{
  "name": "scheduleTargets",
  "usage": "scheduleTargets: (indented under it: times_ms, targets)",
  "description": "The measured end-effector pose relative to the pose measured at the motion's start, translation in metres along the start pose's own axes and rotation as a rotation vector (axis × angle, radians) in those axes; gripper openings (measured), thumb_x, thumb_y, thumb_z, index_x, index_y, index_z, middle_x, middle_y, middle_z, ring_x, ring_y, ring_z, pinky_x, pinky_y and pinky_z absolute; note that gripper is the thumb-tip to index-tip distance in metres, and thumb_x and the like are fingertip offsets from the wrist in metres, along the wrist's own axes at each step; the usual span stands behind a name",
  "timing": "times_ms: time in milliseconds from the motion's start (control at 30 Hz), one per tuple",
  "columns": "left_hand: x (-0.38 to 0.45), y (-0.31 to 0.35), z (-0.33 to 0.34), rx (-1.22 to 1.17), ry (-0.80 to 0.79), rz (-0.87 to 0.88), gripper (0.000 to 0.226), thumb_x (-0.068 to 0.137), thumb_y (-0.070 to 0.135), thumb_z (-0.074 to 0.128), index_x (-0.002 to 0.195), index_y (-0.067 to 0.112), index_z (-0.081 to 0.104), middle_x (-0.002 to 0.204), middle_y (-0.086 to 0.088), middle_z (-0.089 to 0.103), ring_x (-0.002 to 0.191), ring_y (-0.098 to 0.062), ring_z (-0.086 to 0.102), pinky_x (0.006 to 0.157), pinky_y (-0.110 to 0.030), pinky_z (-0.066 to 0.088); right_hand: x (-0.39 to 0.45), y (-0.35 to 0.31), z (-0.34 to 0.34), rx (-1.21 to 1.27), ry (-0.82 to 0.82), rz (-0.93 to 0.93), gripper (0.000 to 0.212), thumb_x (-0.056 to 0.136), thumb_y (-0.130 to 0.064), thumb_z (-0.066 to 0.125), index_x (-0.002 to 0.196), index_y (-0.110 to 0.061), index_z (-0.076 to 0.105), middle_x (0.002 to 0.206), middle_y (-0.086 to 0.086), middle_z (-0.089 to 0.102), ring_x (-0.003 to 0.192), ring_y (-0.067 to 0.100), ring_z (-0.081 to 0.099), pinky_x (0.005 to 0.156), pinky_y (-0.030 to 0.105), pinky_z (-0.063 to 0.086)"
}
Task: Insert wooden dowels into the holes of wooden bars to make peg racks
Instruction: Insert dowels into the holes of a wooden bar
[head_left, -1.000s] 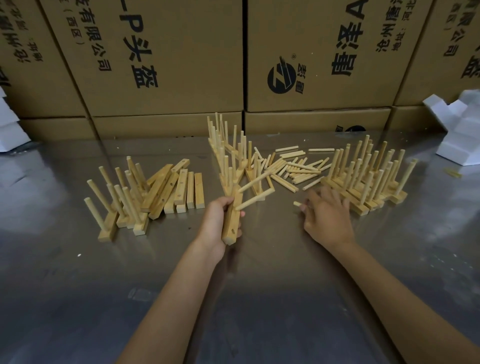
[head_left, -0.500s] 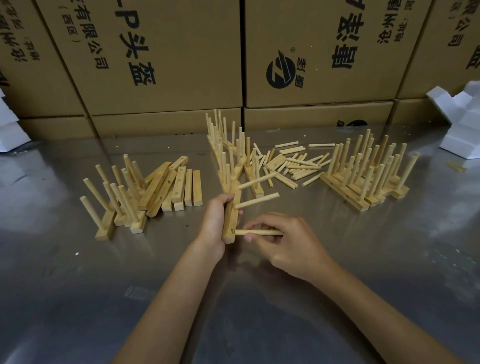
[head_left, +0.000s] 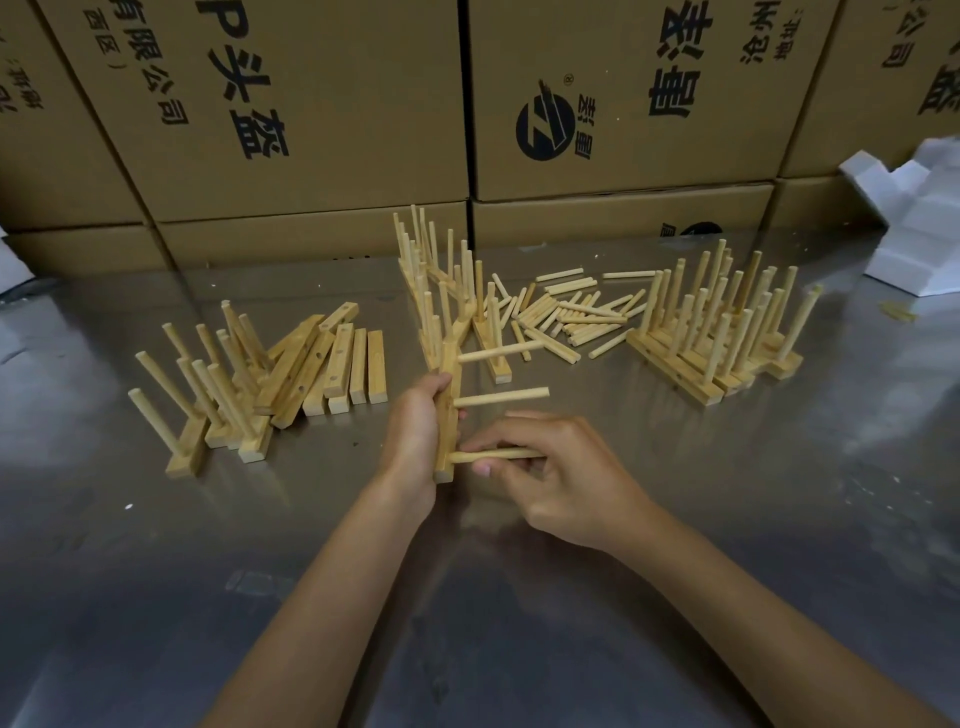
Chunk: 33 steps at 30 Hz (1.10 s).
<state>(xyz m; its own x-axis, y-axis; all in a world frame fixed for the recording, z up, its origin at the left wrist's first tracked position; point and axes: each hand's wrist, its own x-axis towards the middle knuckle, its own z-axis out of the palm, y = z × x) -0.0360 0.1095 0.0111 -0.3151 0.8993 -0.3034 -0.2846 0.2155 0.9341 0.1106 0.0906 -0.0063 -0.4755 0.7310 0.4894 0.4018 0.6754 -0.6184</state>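
Fingers (head_left: 485, 448) of the right hand (head_left: 558, 480) pinch the third dowel (head_left: 496, 456) into the left hand's (head_left: 415, 441) bar (head_left: 448, 410), loose dowels (head_left: 571, 312) waiting at one o'clock, blank bars (head_left: 343, 364) at ten.

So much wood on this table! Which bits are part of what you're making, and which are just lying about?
In the job: left hand gripping the bar; right hand pinching a dowel; loose dowels; spare bars.

Lying about: cardboard boxes; white foam.
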Motion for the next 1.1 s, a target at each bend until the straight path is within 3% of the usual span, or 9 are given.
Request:
scheduleTargets:
  times_ms: [67, 200, 600, 700, 767, 833, 900, 967, 1100]
  targets:
    - [-0.002, -0.001, 0.002, -0.036, -0.004, 0.036, 0.025, 0.099, 0.031, 0.052, 0.105, 0.013, 0.068, 0.069, -0.002, 0.057, 0.064, -0.014, 0.054, 0.059, -0.027, 0.046, 0.001, 0.0, -0.005, 0.004, -0.002, -0.003, 0.016, 0.088, -0.012, 0.07, 0.099, -0.019, 0.078, 0.083, -0.023, 0.063, 0.072, 0.001, 0.061, 0.062, 0.011, 0.039]
    - [-0.004, -0.003, 0.006, -0.054, -0.047, 0.107, 0.026, 0.102, 0.029, 0.047, 0.12, 0.026, 0.065, 0.077, 0.001, 0.057, 0.064, -0.011, 0.053, 0.056, -0.022, 0.046, 0.0, 0.001, -0.011, 0.099, -0.016, 0.058, 0.015, 0.088, -0.006, 0.071, 0.098, -0.012, 0.079, 0.077, -0.024, 0.066, 0.065, -0.011, 0.059, 0.058, 0.003, 0.037]
    - [-0.007, -0.013, 0.012, 0.116, -0.123, 0.269, 0.032, 0.106, 0.028, 0.036, 0.133, 0.029, 0.055, 0.102, 0.001, 0.057, 0.082, -0.012, 0.051, 0.071, -0.029, 0.043, -0.002, -0.004, -0.016, 0.137, -0.048, 0.224, 0.007, 0.087, -0.016, 0.075, 0.091, -0.016, 0.08, 0.08, -0.01, 0.075, 0.069, -0.001, 0.064, 0.064, 0.014, 0.045]
    - [-0.008, -0.015, 0.014, 0.082, -0.137, 0.154, 0.028, 0.105, 0.029, 0.04, 0.126, 0.025, 0.058, 0.091, -0.002, 0.057, 0.078, -0.013, 0.053, 0.068, -0.028, 0.044, 0.0, -0.005, -0.022, 0.255, -0.103, 0.34, 0.005, 0.087, -0.016, 0.075, 0.086, -0.013, 0.079, 0.064, -0.011, 0.07, 0.051, 0.0, 0.06, 0.052, 0.014, 0.046]
    - [-0.008, -0.014, 0.013, -0.013, -0.167, 0.038, 0.024, 0.104, 0.031, 0.044, 0.106, 0.016, 0.062, 0.073, -0.002, 0.053, 0.064, -0.015, 0.051, 0.06, -0.027, 0.044, 0.003, -0.005, -0.027, 0.419, -0.131, 0.44, 0.006, 0.087, -0.014, 0.075, 0.087, -0.008, 0.077, 0.059, -0.001, 0.067, 0.04, 0.007, 0.053, 0.041, 0.018, 0.042]
    - [-0.009, -0.011, 0.011, -0.088, -0.217, -0.042, 0.033, 0.103, 0.032, 0.041, 0.088, 0.01, 0.06, 0.068, -0.005, 0.05, 0.056, -0.018, 0.049, 0.055, -0.029, 0.043, 0.004, -0.006, -0.03, 0.583, -0.165, 0.448, 0.011, 0.087, -0.011, 0.074, 0.097, -0.006, 0.076, 0.073, 0.01, 0.072, 0.048, 0.012, 0.059, 0.043, 0.02, 0.046]
    - [-0.01, -0.008, 0.01, -0.161, -0.243, -0.099, 0.035, 0.104, 0.032, 0.038, 0.101, 0.006, 0.061, 0.081, -0.013, 0.054, 0.066, -0.024, 0.054, 0.061, -0.033, 0.047, 0.004, -0.006, -0.026, 0.671, -0.194, 0.435, 0.021, 0.086, -0.017, 0.076, 0.106, -0.012, 0.073, 0.087, 0.012, 0.073, 0.058, 0.014, 0.063, 0.048, 0.022, 0.049]
    - [-0.012, -0.007, 0.009, -0.228, -0.252, -0.147, 0.033, 0.103, 0.032, 0.039, 0.113, 0.008, 0.059, 0.086, -0.014, 0.057, 0.069, -0.024, 0.057, 0.061, -0.033, 0.049, 0.002, -0.004, -0.013, 0.507, -0.15, 0.406, 0.029, 0.081, -0.029, 0.081, 0.106, -0.026, 0.066, 0.083, 0.004, 0.068, 0.062, 0.009, 0.061, 0.052, 0.024, 0.049]
    - [-0.015, -0.008, 0.011, -0.273, -0.271, -0.182, 0.039, 0.105, 0.033, 0.037, 0.112, 0.006, 0.065, 0.064, -0.006, 0.06, 0.047, -0.019, 0.058, 0.043, -0.023, 0.047, -0.002, 0.003, 0.006, 0.173, -0.081, 0.245, 0.043, 0.075, -0.051, 0.075, 0.111, -0.043, 0.052, 0.084, -0.002, 0.065, 0.067, 0.007, 0.061, 0.065, 0.038, 0.056]
